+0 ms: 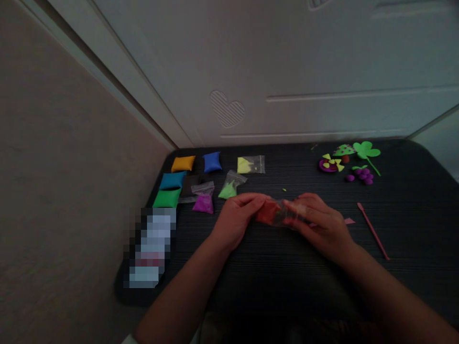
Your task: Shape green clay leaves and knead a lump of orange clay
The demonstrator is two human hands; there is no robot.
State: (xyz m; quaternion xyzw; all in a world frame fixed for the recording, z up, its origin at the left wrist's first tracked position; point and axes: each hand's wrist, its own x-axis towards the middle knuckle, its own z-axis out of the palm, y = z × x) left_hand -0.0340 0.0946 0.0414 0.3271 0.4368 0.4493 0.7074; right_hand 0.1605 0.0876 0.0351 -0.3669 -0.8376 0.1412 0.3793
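A clear zip bag of red modelling clay (268,213) is held between my two hands above the dark table. My left hand (238,215) is closed on the end with the clay, thumb on top. At the bag's clear end, my right hand (324,223) grips the plastic with fingers and thumb. Whether the zip is undone, I cannot tell. Partly under my right hand lies a flat pink tool (349,221), with only its tip clearly showing. Further right is a thin pink modelling stick (373,231).
Clay packets lie at the left: orange (183,164), blue (212,162), teal (172,180), green (167,198), purple (203,203), light green (228,189), yellow (245,165). Finished clay pieces include grapes (364,175), a clover (366,150) and a purple dish (327,166). A blurred-out object (152,248) sits front left.
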